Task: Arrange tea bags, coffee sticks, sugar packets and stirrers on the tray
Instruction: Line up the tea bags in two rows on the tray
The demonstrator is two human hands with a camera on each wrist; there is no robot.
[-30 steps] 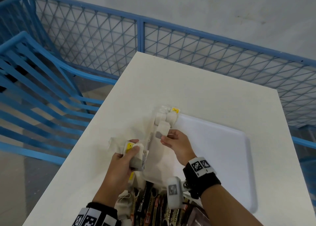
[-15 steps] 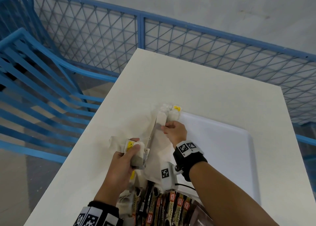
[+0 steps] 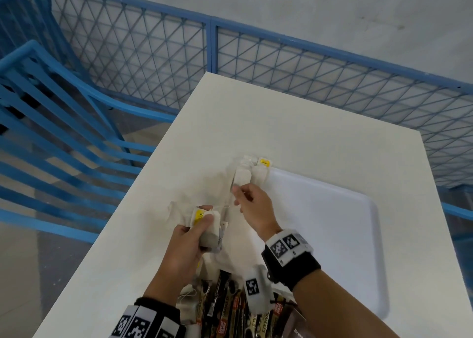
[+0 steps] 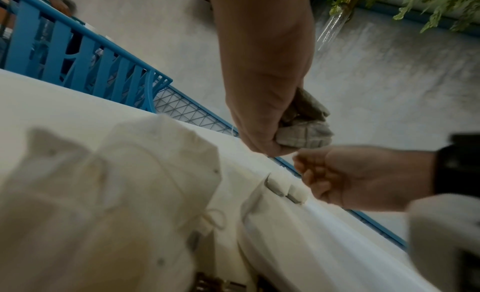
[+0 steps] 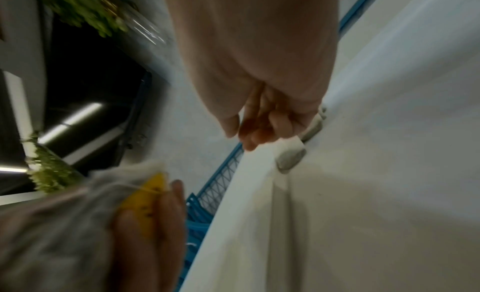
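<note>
Now right hand (image 3: pixel 252 204), fingers loosely curled and empty, has drawn back from the tea bags (image 3: pixel 252 175) laid at the tray's (image 3: pixel 358 235) far-left corner; left hand (image 3: pixel 184 245) grips the remaining bunch (image 3: pixel 207 229), so more likely follow.

Table (image 3: pixel 294 122): off-white, plain
Tray (image 3: pixel 358 235): white, plain
Tea bags (image 3: pixel 252 175): white, one tag yellow
Held tea bags (image 3: pixel 208 231): grey-white, yellow tag
Coffee sticks (image 3: pixel 225 309): black, gold lettering, red patches
Cloth bag (image 3: pixel 230 250): cream
Wristbands (image 3: pixel 289 245): black, white squares with black-and-white marker patterns
Fence (image 3: pixel 153 56): blue, diamond mesh
</note>
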